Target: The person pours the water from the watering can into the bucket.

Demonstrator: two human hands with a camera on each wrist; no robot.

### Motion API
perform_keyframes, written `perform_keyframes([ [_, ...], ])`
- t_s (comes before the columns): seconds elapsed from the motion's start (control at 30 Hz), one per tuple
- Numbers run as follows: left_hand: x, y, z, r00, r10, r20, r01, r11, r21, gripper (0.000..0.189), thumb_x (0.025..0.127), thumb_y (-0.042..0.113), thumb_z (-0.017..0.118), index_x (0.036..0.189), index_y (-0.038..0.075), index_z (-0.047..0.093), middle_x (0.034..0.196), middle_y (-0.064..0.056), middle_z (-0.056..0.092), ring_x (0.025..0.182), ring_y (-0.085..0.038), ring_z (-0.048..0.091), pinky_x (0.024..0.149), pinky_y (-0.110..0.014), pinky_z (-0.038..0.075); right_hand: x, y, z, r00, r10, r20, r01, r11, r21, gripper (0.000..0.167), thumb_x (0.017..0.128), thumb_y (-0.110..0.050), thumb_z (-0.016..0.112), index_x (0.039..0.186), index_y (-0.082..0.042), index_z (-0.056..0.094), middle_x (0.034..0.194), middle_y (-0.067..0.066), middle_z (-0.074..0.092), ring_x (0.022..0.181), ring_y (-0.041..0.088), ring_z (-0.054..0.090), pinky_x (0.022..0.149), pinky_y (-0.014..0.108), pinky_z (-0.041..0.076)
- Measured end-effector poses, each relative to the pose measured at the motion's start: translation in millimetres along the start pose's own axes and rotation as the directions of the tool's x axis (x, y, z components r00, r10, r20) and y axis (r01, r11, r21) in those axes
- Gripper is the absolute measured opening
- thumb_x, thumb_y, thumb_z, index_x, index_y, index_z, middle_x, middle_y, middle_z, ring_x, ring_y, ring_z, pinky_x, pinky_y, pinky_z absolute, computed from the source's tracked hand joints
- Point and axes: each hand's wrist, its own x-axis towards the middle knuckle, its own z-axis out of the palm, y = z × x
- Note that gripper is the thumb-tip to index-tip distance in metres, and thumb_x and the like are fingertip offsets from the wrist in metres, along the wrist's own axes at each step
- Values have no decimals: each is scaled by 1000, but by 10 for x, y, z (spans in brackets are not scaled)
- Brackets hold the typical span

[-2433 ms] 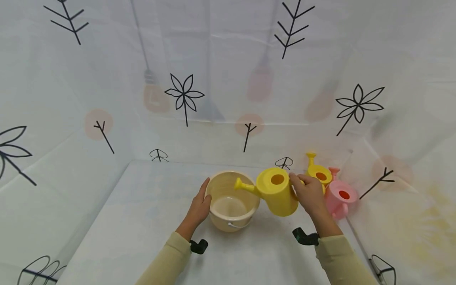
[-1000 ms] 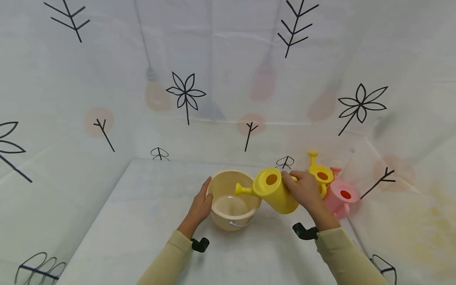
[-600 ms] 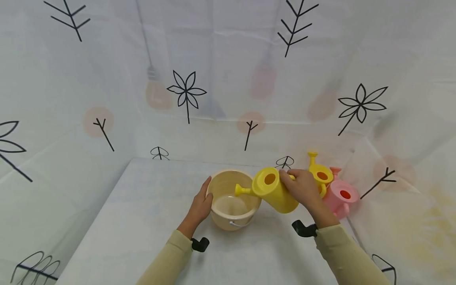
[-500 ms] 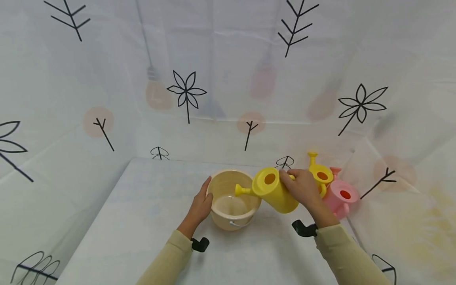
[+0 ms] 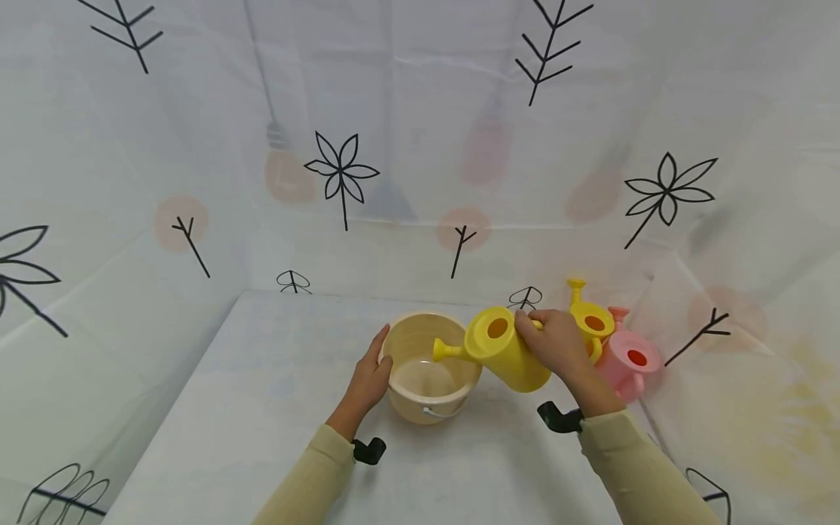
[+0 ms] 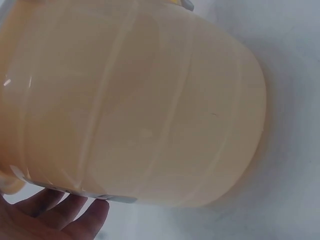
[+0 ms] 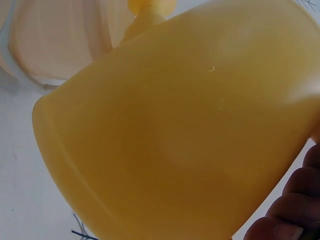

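A cream bucket [image 5: 429,379] stands upright on the white table. My left hand [image 5: 367,379] rests against its left side, and in the left wrist view the fingers [image 6: 92,217] touch the outer wall near the rim. My right hand [image 5: 558,341] grips the handle of a yellow watering can [image 5: 508,357], whose body is tilted to the left. The can's spout reaches over the bucket's right rim, its head above the bucket's opening. In the right wrist view the can's body fills most of the picture, with curled fingers [image 7: 290,205] at the right edge.
A second yellow watering can [image 5: 590,317] and a pink watering can [image 5: 626,364] stand together at the table's back right corner, just beyond my right hand. A patterned white cloth backdrop [image 5: 407,262] encloses the back and sides of the table [image 5: 282,364].
The held watering can has tipped further left than 2.4 seconds ago, with my right hand slightly higher and further left. Over the last second it stays nearly still. My left hand keeps its place.
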Motion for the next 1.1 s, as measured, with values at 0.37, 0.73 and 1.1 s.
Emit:
perform_keyframes([
  [0.37, 1, -11, 9, 1000, -2, 3, 2, 1000, -8, 62, 96, 19, 40, 148, 49, 27, 155, 0, 37, 141, -29, 37, 111, -56, 34, 25, -8, 6, 1000, -18, 1, 18, 999, -29, 52, 97, -44, 42, 62, -8, 54, 57, 5, 52, 60, 21, 50, 56, 28, 40],
  [0.73, 2, -18, 15, 1000, 5, 15, -5, 1000, -29, 63, 96, 18, 39, 149, 47, 26, 156, 2, 35, 143, -28, 34, 112, -56, 32, 44, -6, -2, 1000, -20, 17, 20, 999, -41, 51, 97, -44, 42, 62, -8, 53, 57, 5, 50, 59, 21, 49, 56, 28, 40],
  [1.1, 3, -32, 31, 1000, 8, 7, -7, 1000, -31, 62, 95, 18, 39, 150, 46, 27, 156, 1, 36, 142, -28, 35, 112, -56, 32, 64, -17, 6, 999, -36, 21, 38, 995, -87, 51, 97, -44, 41, 61, -9, 50, 57, 4, 47, 57, 20, 48, 55, 28, 38],
])
